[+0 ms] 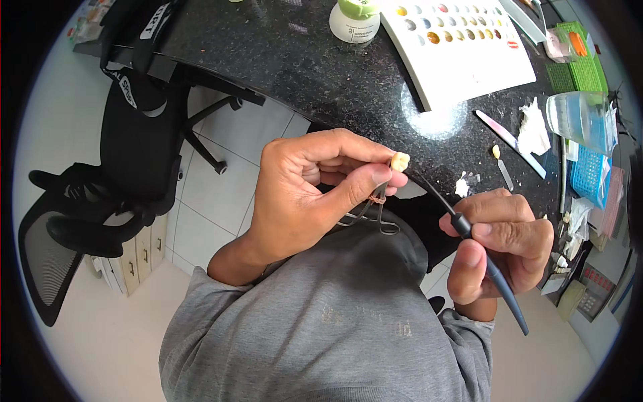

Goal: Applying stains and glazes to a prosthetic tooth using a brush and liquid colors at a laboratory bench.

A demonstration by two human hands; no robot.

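My left hand (301,184) is closed, thumb and fingers pinched just behind a yellowish tooth crown (400,161). Metal locking forceps (382,218) run out below these fingers, with their ring handles hanging downward. Where their jaws meet the crown is hidden by my fingers. In my right hand (526,234) is a thin brush (499,275) with a dark handle, gripped like a pen. Its fine dark tip points up and left toward the crown, a short gap away from it.
A white shade palette (462,74) with coloured dots and a green-lidded jar (355,23) stand on the black speckled table (288,67). To the right are a water cup (579,120), crumpled tissue (534,130), a pink-and-white stick (512,142) and a blue basket (589,175). A black chair (137,127) is at left.
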